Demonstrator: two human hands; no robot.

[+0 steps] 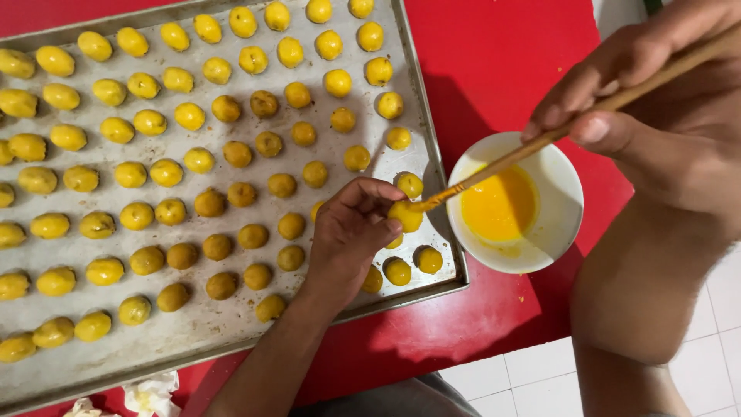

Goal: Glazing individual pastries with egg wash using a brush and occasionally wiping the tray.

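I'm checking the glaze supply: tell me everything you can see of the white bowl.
The white bowl is round, smooth and glossy, ceramic or plastic by its look. It stands upright on the red table, just off the lower right corner of the metal baking tray; whether they touch is unclear. A shallow pool of yellow liquid lies toward its left side, with smears on the wall. The brush in the right hand crosses above its rim.

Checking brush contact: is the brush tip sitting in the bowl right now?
No, the brush tip touches the dough ball held by the left hand, outside the white bowl.
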